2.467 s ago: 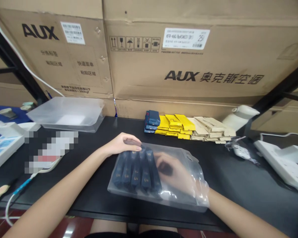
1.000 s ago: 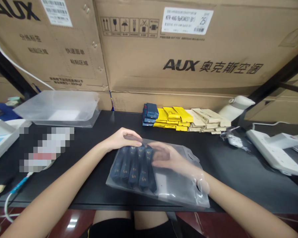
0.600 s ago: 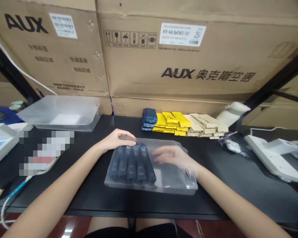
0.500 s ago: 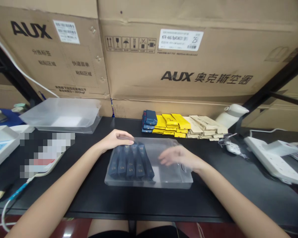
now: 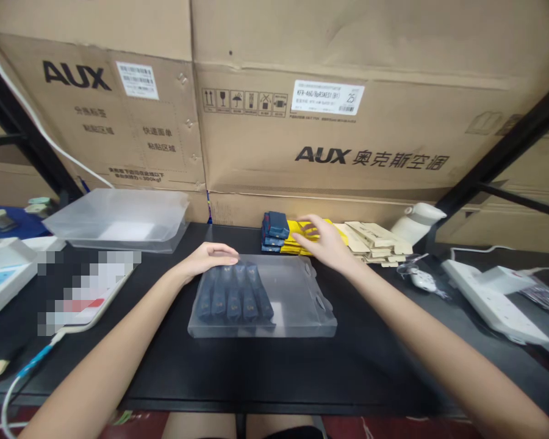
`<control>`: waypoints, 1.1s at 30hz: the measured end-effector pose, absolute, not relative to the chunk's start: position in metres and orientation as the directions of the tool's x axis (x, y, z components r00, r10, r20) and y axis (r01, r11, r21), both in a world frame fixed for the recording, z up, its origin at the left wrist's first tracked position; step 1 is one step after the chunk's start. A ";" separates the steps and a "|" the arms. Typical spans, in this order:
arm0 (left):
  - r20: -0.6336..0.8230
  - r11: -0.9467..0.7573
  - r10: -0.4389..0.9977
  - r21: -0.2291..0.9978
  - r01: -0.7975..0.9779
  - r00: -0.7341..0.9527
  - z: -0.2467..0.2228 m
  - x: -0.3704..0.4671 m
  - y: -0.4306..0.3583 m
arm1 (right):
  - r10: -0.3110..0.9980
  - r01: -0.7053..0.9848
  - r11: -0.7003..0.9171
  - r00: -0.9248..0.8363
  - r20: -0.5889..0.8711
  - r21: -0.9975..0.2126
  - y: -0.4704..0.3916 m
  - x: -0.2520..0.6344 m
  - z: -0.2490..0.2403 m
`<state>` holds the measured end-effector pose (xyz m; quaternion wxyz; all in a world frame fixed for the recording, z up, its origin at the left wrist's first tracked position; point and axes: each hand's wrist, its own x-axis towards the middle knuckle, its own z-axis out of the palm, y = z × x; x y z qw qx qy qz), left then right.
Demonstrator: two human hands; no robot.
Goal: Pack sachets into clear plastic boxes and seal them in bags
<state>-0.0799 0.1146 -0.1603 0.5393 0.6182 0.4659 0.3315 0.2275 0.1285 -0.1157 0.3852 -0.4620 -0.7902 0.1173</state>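
A clear plastic box sits on the black table in front of me. Several dark blue packets stand side by side in its left part. At its back left corner, my left hand grips the rim, fingers behind it and thumb along the top. My right hand reaches past the box's back edge, over the stacked yellow packets. Its fingers are apart and nothing shows in them. Just left of those fingers is a stack of dark blue packets. Cream packets lie to the right, partly behind the hand.
Another clear plastic tray stands at the back left, near a partly blurred phone on a cable. At the right are a cream jug, a white bundled cable and a white power strip. Large cardboard boxes wall off the back.
My right hand has moved from above the box's right part, back to the yellow packets. My left hand stays at the corner. The view has shifted slightly.
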 end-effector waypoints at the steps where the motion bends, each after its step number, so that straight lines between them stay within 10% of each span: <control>1: -0.097 0.023 0.934 0.977 0.214 0.343 -0.161 -0.080 0.114 | 0.803 0.683 0.562 -0.316 0.506 -0.466 0.135 0.217 -0.117; 10: -0.116 0.047 0.933 0.978 0.204 0.342 -0.159 -0.080 0.112 | 0.822 0.802 0.496 -0.309 0.479 -0.333 0.183 0.180 -0.138; 19: -0.116 0.043 0.932 0.976 0.213 0.342 -0.159 -0.081 0.113 | 0.645 0.567 0.626 0.009 0.764 -0.535 0.133 0.219 -0.113; 23: -0.113 0.030 0.928 0.973 0.230 0.354 -0.159 -0.081 0.114 | 0.795 0.131 0.474 0.362 0.487 -0.871 0.113 0.260 -0.125; 26: -0.109 0.023 0.926 0.972 0.234 0.361 -0.159 -0.082 0.114 | 0.943 -0.165 0.182 0.308 0.125 -0.969 0.106 0.281 -0.143; 33: -0.132 0.056 0.939 0.970 0.235 0.319 -0.158 -0.091 0.116 | 0.993 0.263 -0.099 0.087 -0.079 -0.960 0.095 0.290 -0.158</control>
